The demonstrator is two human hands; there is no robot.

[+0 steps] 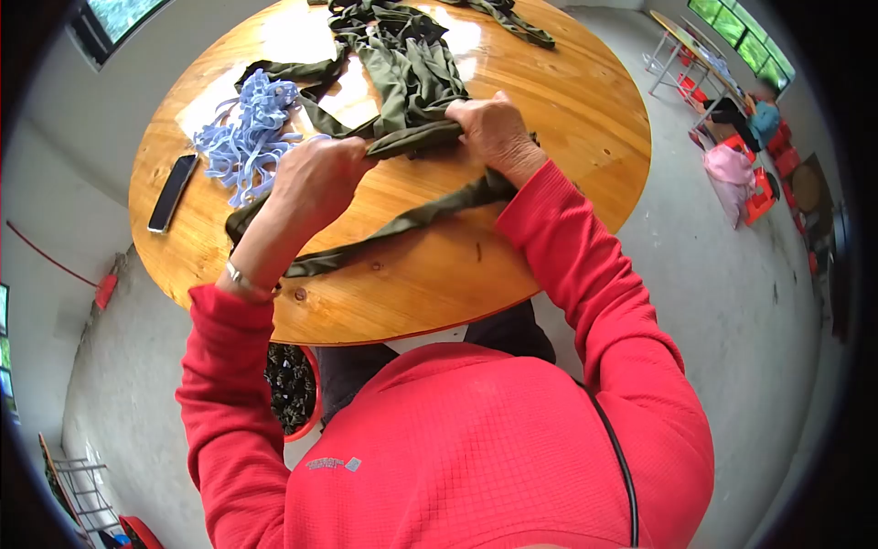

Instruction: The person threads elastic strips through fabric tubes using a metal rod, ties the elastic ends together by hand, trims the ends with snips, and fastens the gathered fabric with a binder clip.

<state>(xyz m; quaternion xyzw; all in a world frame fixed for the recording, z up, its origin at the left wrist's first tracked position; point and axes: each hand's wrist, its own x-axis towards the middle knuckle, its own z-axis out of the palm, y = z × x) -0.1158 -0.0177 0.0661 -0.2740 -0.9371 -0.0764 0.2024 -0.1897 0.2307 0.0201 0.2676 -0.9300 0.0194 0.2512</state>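
My left hand (320,179) is closed on the near edge of a dark green cloth (413,78), which lies crumpled on the round wooden table (576,119). To its right, my right hand (494,133) grips the same cloth, and a rolled fold stretches between the two hands. A long green strip (393,229) curves across the table nearer to me, passing below both hands. Left of the cloth sits a tangled heap of light blue strips (249,133). The fingertips of both hands are partly hidden by the fabric.
A black phone (172,193) lies near the table's left edge. Below the table stands a red-rimmed basket (315,389) with dark contents. At the far right, a person (764,123) sits by another table (686,38), near red stools (759,197).
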